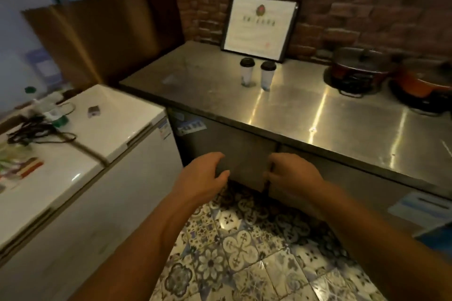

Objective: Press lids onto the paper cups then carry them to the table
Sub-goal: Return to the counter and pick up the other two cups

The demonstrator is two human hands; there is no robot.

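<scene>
Two white paper cups stand side by side on the steel counter [293,110], each with a dark lid on top. The left cup [247,73] and the right cup [267,76] are upright, just in front of a framed certificate. My left hand [203,178] and my right hand [291,176] hover low in front of the counter's cabinet doors, well short of the cups. Both hands hold nothing, fingers curled and apart.
A framed certificate [259,28] leans on the brick wall. Two cooking pots [359,68] [425,80] sit at the counter's right. White chest freezers [102,124] stand to the left with cables and a bottle [52,115] on top. Patterned tile floor [244,252] below.
</scene>
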